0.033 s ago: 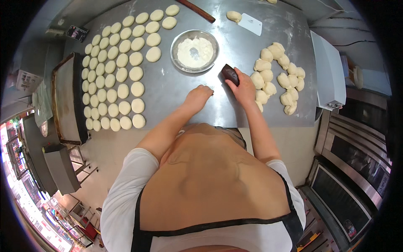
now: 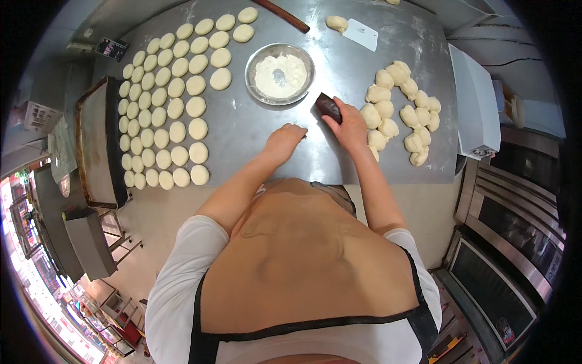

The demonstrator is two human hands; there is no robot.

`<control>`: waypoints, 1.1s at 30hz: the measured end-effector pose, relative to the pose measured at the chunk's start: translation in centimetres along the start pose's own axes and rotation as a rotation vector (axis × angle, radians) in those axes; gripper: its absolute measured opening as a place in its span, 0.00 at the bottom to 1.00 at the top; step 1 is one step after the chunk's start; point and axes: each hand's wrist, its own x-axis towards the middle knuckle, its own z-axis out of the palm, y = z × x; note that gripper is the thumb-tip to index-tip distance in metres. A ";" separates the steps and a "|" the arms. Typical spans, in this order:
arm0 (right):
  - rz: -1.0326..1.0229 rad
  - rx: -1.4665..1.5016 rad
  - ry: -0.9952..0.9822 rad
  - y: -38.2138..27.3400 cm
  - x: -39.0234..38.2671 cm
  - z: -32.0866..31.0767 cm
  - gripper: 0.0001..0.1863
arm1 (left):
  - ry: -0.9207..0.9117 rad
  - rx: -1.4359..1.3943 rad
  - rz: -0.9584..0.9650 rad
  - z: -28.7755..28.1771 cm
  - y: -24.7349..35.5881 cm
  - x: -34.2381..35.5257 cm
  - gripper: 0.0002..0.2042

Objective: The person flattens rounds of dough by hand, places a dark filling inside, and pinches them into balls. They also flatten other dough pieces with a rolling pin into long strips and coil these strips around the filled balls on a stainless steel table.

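Observation:
My right hand [image 2: 350, 125] is closed around a short, dark brown, rounded block [image 2: 328, 107], whose far end sticks out past the fingers toward the upper left. Left of it, my left hand [image 2: 285, 143] rests low over the steel table [image 2: 242, 139], fingers curled in; whatever they may hold is hidden. A metal bowl [image 2: 249, 77] of white flour [image 2: 285, 73] stands just beyond both hands. Lumps of raw dough [image 2: 384, 109] lie in a cluster beside my right hand. Flattened round dough pieces [image 2: 197, 128] fill the left side in rows.
At the far edge lie a brown wooden rod [image 2: 283, 16], a white scraper [image 2: 362, 35] and a lone dough lump [image 2: 336, 23]. A large baking tray [image 2: 97, 142] stands off the table's left end. A pale boxy appliance [image 2: 476, 106] borders the right end.
My right hand and the dark block have shifted very slightly to the left. My left hand has hardly moved.

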 end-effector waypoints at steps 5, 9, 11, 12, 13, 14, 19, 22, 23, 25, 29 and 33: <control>-0.280 0.133 -0.140 -0.8 0.1 0.7 0.30 | 0.393 -0.141 -0.258 0.5 0.3 -2.8 0.40; -0.443 0.181 -0.304 -1.5 -1.0 2.4 0.29 | 0.488 -0.100 -0.254 -1.9 3.1 -5.1 0.43; -0.507 0.096 -0.325 -1.6 -1.0 3.1 0.28 | 0.388 -0.001 -0.066 -3.7 5.1 -4.1 0.46; -0.562 0.039 -0.263 -2.3 -0.6 2.7 0.27 | 0.364 0.041 -0.043 -3.1 5.0 -3.5 0.47; -0.622 -0.011 -0.199 -3.3 -0.3 2.7 0.26 | 0.344 0.086 -0.028 -2.4 4.3 -2.7 0.49; -0.517 0.043 -0.284 -3.7 -0.5 2.6 0.26 | 0.320 0.129 -0.011 -1.5 3.8 -2.3 0.50; -0.019 0.341 -0.280 -0.8 0.7 2.4 0.31 | 0.118 0.065 -0.017 -1.5 3.5 2.0 0.51; -0.133 0.066 -0.211 -4.1 0.4 6.5 0.32 | 0.229 0.007 -0.007 0.6 1.3 3.7 0.44; -0.077 -0.018 -0.197 -4.7 0.4 7.2 0.33 | 0.305 -0.042 -0.007 1.2 0.1 3.9 0.41; -0.078 -0.081 -0.161 -3.7 1.2 8.1 0.34 | 0.171 0.030 0.000 -0.5 0.4 4.2 0.41; -0.178 -0.146 -0.206 -3.2 -0.6 7.4 0.38 | 0.243 0.140 0.016 1.1 0.6 3.1 0.33; -0.245 -0.132 -0.198 -5.3 -7.5 6.1 0.44 | 0.363 0.229 0.124 4.3 1.5 -3.0 0.28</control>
